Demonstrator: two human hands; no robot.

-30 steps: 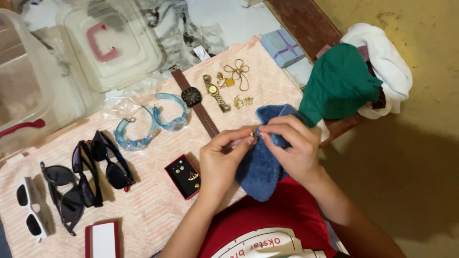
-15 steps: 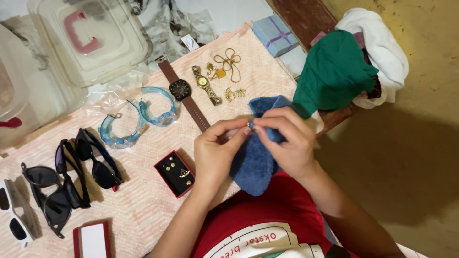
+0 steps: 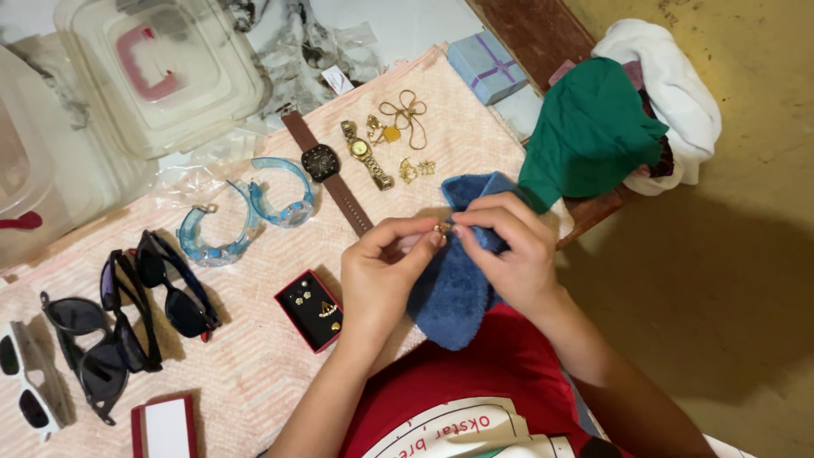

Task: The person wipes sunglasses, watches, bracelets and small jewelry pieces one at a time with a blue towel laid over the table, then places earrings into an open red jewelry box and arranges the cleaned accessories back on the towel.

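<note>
Over a pink mat spread with watches and sunglasses, a left hand and right hand pinch a tiny gold trinket against a soft blue cloth, fingertips closed on its edges; light, slippery, probably easily bent.

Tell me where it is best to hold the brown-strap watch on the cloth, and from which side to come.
Probably pinch the brown-strap watch across its dark square case, coming from above. It lies flat, the strap is thin, and the gold watch lies apart beside it.
</note>
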